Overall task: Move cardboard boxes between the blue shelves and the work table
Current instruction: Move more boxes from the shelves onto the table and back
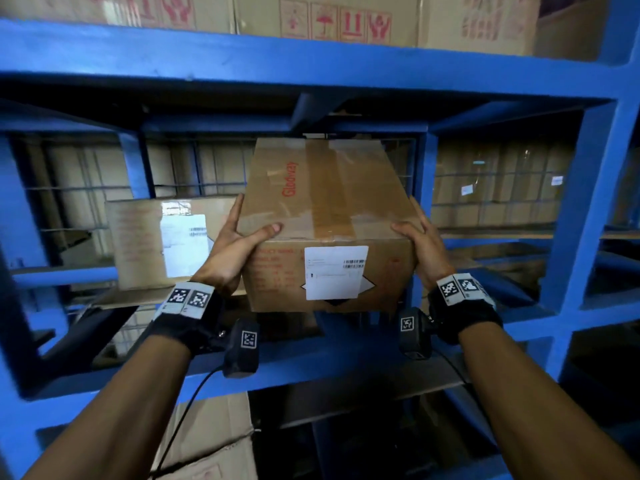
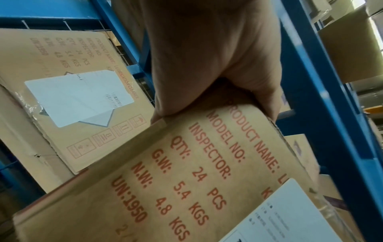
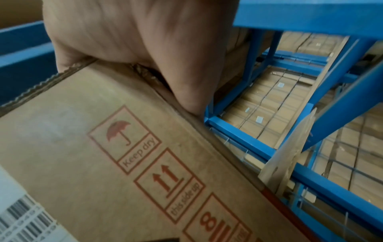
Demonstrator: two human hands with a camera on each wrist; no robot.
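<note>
Cardboard box is gripped at its near top corners by both hands — left hand, right hand — and held at the front edge of the blue shelf, beside a second box. Whether it is being shelved or withdrawn cannot be told — level, steady support is called for next.

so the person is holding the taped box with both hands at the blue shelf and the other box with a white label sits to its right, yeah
Not quite: the other box with the white label sits to the left of the held box, not its right, as the head view shows. The rest holds: the left hand and right hand both grip the taped box at the blue shelf.
</note>
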